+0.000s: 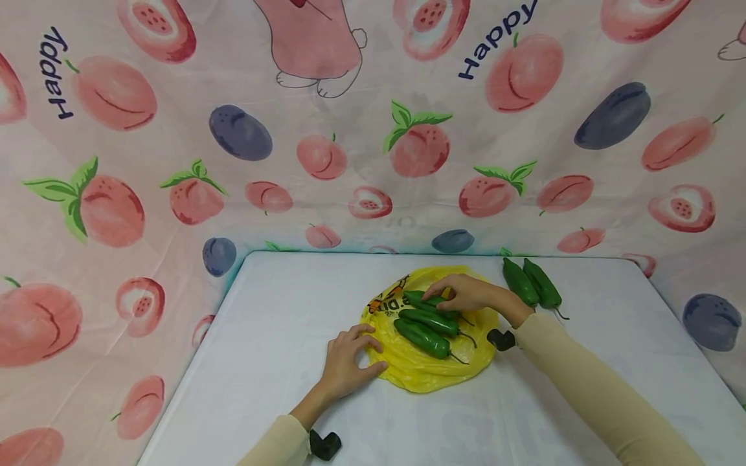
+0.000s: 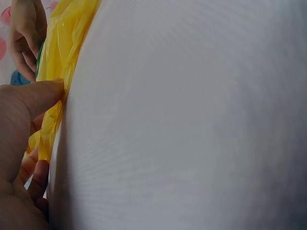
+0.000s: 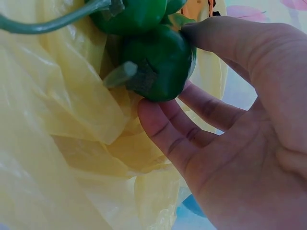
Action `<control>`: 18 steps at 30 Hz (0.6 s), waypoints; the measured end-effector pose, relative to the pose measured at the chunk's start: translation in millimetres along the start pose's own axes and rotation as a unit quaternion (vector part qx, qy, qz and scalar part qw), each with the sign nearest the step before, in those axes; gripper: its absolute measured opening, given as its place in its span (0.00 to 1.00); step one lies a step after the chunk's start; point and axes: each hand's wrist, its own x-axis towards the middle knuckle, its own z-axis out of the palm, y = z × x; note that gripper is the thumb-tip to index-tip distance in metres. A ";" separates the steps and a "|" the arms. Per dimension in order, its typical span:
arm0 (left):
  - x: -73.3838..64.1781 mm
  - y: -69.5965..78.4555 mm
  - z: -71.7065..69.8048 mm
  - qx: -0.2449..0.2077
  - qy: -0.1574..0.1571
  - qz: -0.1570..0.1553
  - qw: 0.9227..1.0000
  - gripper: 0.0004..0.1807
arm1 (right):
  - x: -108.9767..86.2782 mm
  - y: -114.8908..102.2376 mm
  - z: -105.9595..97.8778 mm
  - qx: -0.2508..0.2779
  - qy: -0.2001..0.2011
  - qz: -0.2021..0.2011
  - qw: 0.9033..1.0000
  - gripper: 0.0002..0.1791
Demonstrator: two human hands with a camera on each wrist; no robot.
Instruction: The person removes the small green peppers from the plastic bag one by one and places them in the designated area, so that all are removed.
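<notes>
Looks partway to me: three peppers (image 1: 424, 338) on the bag (image 1: 419, 375), two loose peppers (image 1: 542, 283) right of it on the counter (image 1: 262, 323). Right hand (image 1: 466, 292) pinches the bag's far pepper (image 1: 421, 299), left hand (image 1: 346, 366) spread at its edge.

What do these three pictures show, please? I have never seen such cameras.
You see a person working bare-handed. The wide picture is taken from the head, looking down; the close ones from the left and right wrists. On the white table lies a yellow plastic bag, with three green chili peppers on it. Two more peppers lie to its right, near the far edge. The right hand holds the farthest pepper on the bag; the left hand touches the bag's left edge.
</notes>
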 end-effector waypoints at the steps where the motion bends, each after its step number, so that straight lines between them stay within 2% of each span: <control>1: -0.1 -0.2 0.1 0.001 0.000 0.000 1.000 0.11 | -0.2 -0.4 0.0 0.000 0.000 0.000 1.000 0.17; 9: -0.7 -2.2 1.6 0.009 0.008 0.009 1.000 0.11 | 0.4 -1.4 0.2 -0.001 0.000 0.003 1.000 0.17; 18: -0.8 -1.3 0.9 0.004 0.002 0.006 1.000 0.11 | 0.2 -4.3 -1.5 -0.014 -0.003 0.006 1.000 0.17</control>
